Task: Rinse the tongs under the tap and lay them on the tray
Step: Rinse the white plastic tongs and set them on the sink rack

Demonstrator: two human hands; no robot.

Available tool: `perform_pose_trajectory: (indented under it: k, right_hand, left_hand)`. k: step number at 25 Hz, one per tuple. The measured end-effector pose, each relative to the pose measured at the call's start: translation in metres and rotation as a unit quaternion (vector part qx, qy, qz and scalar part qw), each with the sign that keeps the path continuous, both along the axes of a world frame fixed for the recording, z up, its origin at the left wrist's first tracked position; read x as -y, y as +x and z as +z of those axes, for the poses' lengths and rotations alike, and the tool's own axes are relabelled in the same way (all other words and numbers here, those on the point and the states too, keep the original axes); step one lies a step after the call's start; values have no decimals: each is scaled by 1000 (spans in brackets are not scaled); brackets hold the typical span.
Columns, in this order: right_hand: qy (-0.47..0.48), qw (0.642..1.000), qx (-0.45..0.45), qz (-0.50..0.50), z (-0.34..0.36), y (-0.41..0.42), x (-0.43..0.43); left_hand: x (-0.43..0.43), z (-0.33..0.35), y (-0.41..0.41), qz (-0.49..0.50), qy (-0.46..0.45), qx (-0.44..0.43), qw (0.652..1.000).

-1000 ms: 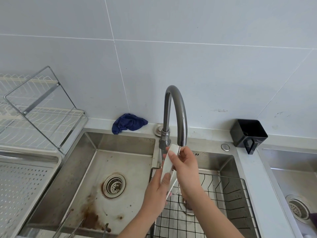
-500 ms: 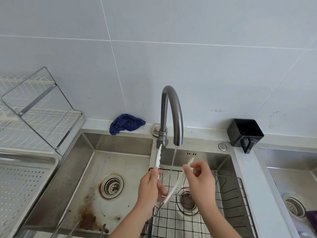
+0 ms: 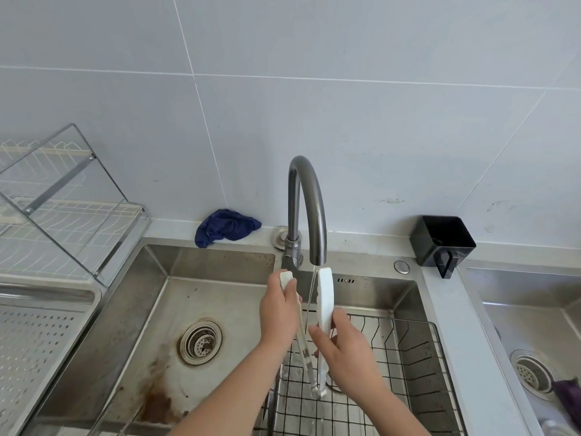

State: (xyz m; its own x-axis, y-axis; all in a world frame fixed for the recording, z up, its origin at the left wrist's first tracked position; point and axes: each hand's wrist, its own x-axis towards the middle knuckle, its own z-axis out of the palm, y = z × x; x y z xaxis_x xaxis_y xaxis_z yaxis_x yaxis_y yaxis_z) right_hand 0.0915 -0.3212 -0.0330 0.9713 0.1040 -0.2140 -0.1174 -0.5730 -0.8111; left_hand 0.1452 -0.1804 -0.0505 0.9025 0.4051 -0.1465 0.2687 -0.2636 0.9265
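Head view: below the tap, left hand grips one tongs arm, right hand the other, fingers curled. Water apparently falls between the arms.

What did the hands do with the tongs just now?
A second ago both hands held the tongs squeezed together at the tap. Since then they pulled the two arms apart: the left hand grips one arm, the right hand the other, lower down than before, with the water running between the raised tips. Tap, blue cloth, black cup and wire basket stayed put.
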Motion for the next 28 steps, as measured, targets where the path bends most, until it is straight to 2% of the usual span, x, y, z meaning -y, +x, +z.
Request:
perform_pose_trajectory:
  k: [2,3,4,5,6,7,9,11,12,14,16,18,20,25,28]
  right_hand:
    - [23,1000,10,-10,2,-5,1]
    - [58,998,0,-12,5,-6,0]
    - [105,994,-22,-3,7,-5,0]
    - [155,986,-53,6,8,-5,-2]
    - [190,978,-84,10,10,-5,-3]
    - [194,976,-96,9,12,-5,-3]
    - [134,988,-77,10,10,-9,3]
    - [71,996,-52,23,9,-12,9]
    - [39,998,-38,29,11,-15,11]
    - [-21,999,-13,36,15,-17,14]
    - [-62,997,-8,50,17,-18,19]
    - [-99,992,-24,72,19,-20,26]
    - [-104,989,-56,89,21,-20,28]
    - [-54,987,-113,105,22,-26,18]
    - [-37,988,-121,93,21,-24,18]
  left_hand:
    - [0,6,10,-3,-4,-14,1000]
    - [5,8,14,19,-80,-38,996]
    - [12,11,16,49,-204,-68,975]
    - [18,13,17,76,-340,-98,932]
    - [23,15,16,98,-422,-115,894]
    - [26,13,16,104,-451,-122,878]
    - [25,9,13,86,-426,-105,894]
    - [20,3,11,49,-322,-78,942]
    - [18,-1,12,29,-284,-80,955]
    - [19,-6,11,-25,-279,-105,954]
    - [19,-6,5,-81,-323,-108,937]
    - [18,-9,-6,-92,-374,-91,918]
    - [16,-19,-18,-63,-370,-97,922]
    - [4,-31,-31,32,-215,-104,971]
    - [4,-30,-20,60,-194,-109,973]
